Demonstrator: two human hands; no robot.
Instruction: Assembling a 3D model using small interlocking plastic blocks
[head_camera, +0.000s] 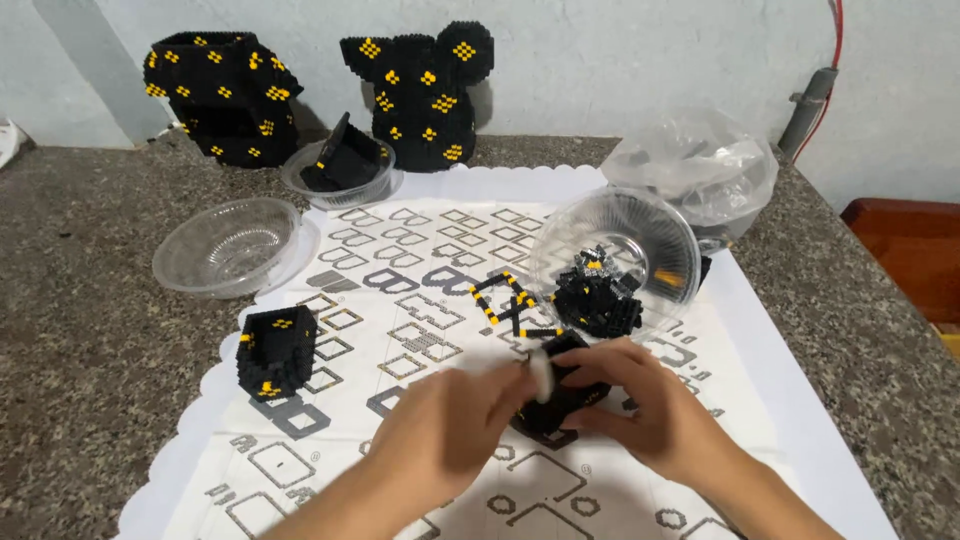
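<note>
My right hand (640, 400) grips a small black block assembly (560, 402) that rests on the white printed sheet (420, 300). My left hand (450, 425) is blurred and holds a small white tool (541, 375) against the top of that assembly. Just behind the hands a tilted clear bowl (640, 225) holds a heap of loose black bricks (598, 295). Thin black and yellow brick strips (505, 300) lie on the sheet beside the bowl.
A black and yellow cube section (275, 350) sits at the sheet's left. An empty clear bowl (228, 245) lies on the stone counter (80, 330). Two large black and yellow builds (220, 95) (425, 85) stand at the wall, with a bowl of parts (340, 165) and a plastic bag (700, 165).
</note>
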